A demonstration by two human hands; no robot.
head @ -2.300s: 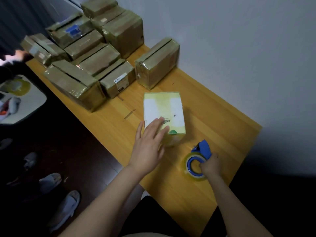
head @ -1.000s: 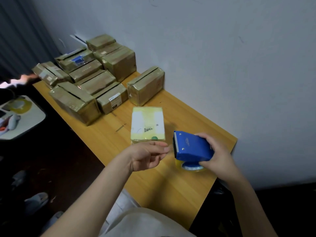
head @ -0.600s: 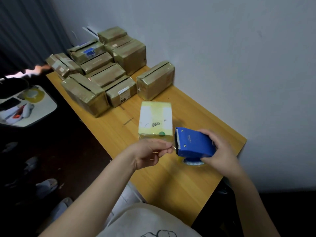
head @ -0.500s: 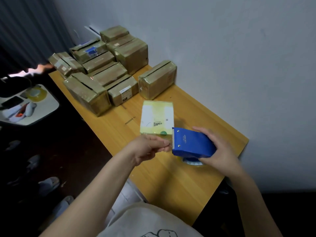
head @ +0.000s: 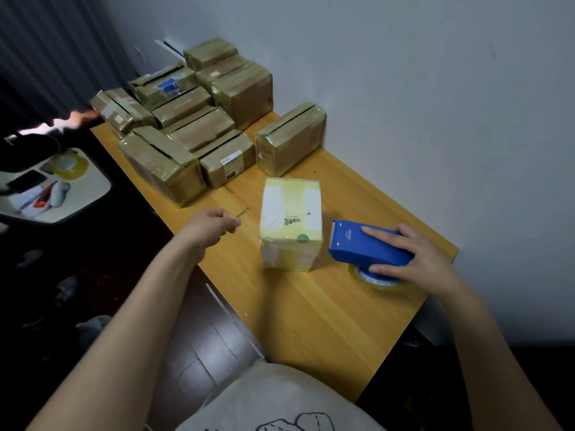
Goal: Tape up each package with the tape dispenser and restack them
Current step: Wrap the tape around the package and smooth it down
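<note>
1. A wooden table stands against a pale wall, with a dark curtain hanging off to the left.
2. At the table's far end, brown packages are packed close together, some of them stacked. One lone package sits apart from them, nearer the wall.
3. The box is yellowish, with white labels and a QR code on top. It stands upright near the middle of the table, between the two hands and touching neither.
4. The blue dispenser sits just right of the box, toothed end pointing at it across a narrow gap. Its roll rests on the table underneath.
5. The right hand lies over the dispenser's rear. The forefinger runs straight along the top, the thumb presses the near side, and the other fingers wrap the back, so it is clasped on the tool.
6. The left hand hangs over the table's left side, apart from the box. Its fingers are curled together in a loose fist, with the thumb tip against the forefinger.
7. Lower on the left, a side table carries a yellowish ring and some small items too blurred to name.
</note>
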